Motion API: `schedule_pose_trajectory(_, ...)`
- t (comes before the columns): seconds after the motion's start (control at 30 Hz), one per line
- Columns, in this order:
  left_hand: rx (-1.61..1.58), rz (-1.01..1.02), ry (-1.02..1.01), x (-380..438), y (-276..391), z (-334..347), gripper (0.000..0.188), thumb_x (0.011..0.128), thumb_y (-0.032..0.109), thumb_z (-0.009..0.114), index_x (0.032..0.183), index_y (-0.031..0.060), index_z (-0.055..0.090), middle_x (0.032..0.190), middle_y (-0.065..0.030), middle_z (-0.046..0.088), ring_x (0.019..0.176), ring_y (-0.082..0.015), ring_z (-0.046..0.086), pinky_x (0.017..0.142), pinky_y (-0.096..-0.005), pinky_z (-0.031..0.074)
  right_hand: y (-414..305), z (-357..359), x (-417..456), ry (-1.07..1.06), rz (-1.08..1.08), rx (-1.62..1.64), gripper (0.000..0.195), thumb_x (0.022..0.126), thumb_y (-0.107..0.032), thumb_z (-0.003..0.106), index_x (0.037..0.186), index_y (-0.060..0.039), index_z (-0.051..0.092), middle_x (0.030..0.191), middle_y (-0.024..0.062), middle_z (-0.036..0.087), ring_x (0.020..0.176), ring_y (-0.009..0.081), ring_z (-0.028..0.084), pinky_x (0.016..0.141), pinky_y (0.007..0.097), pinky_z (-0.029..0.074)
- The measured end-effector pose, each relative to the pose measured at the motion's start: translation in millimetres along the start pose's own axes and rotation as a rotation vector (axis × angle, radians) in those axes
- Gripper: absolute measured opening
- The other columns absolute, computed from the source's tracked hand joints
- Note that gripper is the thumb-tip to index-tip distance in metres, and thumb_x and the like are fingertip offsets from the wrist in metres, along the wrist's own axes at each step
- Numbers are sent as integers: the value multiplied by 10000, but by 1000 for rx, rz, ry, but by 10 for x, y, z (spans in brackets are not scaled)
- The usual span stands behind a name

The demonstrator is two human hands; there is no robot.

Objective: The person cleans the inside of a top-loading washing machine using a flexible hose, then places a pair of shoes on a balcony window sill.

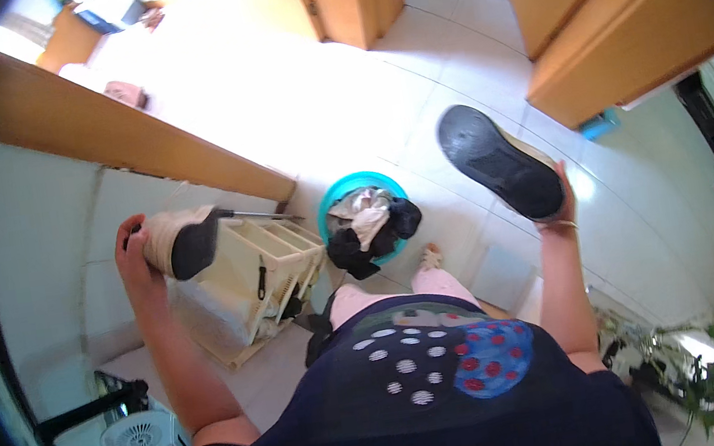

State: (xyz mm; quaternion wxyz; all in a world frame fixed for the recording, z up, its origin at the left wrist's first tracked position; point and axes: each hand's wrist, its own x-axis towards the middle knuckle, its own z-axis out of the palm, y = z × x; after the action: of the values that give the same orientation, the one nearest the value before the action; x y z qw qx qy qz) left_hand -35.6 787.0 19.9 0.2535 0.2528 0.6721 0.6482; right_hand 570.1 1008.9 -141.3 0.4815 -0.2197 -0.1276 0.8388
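Note:
My left hand (135, 254) grips a pale shoe (178, 241) by one end, out to the left above a cream plastic rack. Part of that shoe's dark sole faces me, and the shoe is slightly blurred. On the right, my right hand (562, 197) holds another shoe (502, 161) by one end, its black sole turned up towards me. Only a strip of its pale upper shows along the edge. Between the two hands, lower down, a turquoise basin (329, 206) full of dark and light clothes (370, 221) stands on the floor.
The cream rack (237, 294) with a black-handled item (261, 279) on it stands left of my legs. A wooden door frame (146, 136) runs along the upper left. Wooden door panels (617, 29) stand upper right. A white fan (141, 438) is lower left, leafy plants (701, 380) lower right.

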Motion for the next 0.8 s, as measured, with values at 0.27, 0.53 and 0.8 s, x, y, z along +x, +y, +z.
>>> schedule_pose_trajectory(0.27, -1130, -268, -208, 514, -513, 1045, 242, 834, 59, 553, 1061, -3, 610, 928, -137, 688, 875, -265, 686, 853, -407, 572, -723, 31, 181, 247, -56, -99, 645, 986, -535, 453, 1371, -19, 500, 1332, 164, 589, 1168, 328, 604, 986, 520, 489)
schedule_pose_trajectory(0.53, -1441, -341, -296, 1359, -1385, 2199, 286, 843, 122, 472, 987, -19, 676, 1067, -208, 696, 1012, -338, 668, 961, -498, 522, -1416, -131, 816, 334, -91, -169, 655, 991, -525, 450, 1387, -4, 480, 1368, 173, 557, 1223, 335, 564, 1037, 544, 441)
schedule_pose_trajectory(0.8, -1218, -472, 191, 2885, -1682, 3459, 238, 862, 74, 545, 1083, 22, 619, 1066, -143, 651, 999, -301, 637, 929, -434, 530, -1732, 122, 2371, 598, -49, -211, 668, 989, -523, 448, 1399, 4, 458, 1419, 169, 511, 1295, 336, 503, 1082, 518, 400)
